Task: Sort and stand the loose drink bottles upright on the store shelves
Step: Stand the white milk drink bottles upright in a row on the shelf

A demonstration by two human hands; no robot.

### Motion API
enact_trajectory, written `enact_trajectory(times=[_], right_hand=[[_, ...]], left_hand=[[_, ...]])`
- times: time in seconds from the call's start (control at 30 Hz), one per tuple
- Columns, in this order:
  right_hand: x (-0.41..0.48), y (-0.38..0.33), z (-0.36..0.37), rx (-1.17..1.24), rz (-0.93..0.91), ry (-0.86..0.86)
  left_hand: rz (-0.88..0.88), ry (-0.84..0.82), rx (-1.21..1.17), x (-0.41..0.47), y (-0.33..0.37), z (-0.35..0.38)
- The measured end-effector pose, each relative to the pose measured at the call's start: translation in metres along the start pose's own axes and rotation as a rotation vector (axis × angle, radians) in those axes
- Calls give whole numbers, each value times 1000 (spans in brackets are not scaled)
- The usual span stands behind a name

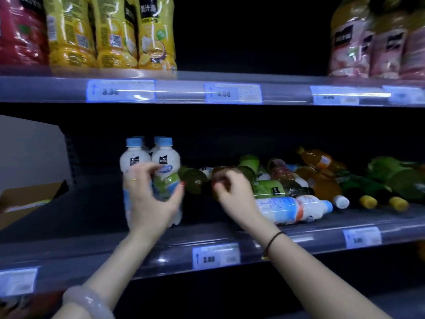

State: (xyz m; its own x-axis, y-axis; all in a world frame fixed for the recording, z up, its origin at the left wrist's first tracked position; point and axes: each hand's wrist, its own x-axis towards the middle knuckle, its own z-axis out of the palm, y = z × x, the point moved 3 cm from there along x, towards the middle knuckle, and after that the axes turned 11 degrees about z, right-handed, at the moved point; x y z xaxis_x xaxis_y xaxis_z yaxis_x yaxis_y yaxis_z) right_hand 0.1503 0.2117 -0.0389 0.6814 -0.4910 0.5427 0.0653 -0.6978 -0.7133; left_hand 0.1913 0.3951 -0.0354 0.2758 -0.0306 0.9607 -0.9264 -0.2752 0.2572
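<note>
Several white bottles with blue caps (pixel 164 162) stand upright at the left of the middle shelf (pixel 92 203). My left hand (pixel 149 199) wraps around the front right one, with fingers on its left side and thumb on its right. My right hand (pixel 232 192) hovers just right of it, fingers loosely curled and holding nothing, over a dark bottle (pixel 193 180) lying on its side. A heap of loose bottles lies across the shelf's right half: a white one (pixel 292 208) at the front, plus green (pixel 391 176), orange (pixel 322 160) and pink (pixel 282 171) ones.
On the upper shelf (pixel 184 90), yellow bottles (pixel 115 31) and a red one (pixel 18 31) stand at the left and pink ones (pixel 372 42) at the right, with a dark gap between. A cardboard box (pixel 30 199) sits at the far left. Price tags (pixel 216 256) line the shelf edges.
</note>
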Motion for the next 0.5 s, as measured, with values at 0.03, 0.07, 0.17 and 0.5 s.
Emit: enact_trajectory(times=[0.03, 0.07, 0.17, 0.5], right_hand=[[3, 11, -24, -127, 37, 85], [6, 27, -49, -299, 112, 143], [1, 76, -97, -728, 399, 123], [35, 154, -180, -191, 285, -155]], left_hand=[[86, -136, -60, 1, 18, 21], [140, -294, -124, -1, 34, 46], [257, -716, -141, -13, 80, 120], [289, -1096, 449, -22, 133, 239]])
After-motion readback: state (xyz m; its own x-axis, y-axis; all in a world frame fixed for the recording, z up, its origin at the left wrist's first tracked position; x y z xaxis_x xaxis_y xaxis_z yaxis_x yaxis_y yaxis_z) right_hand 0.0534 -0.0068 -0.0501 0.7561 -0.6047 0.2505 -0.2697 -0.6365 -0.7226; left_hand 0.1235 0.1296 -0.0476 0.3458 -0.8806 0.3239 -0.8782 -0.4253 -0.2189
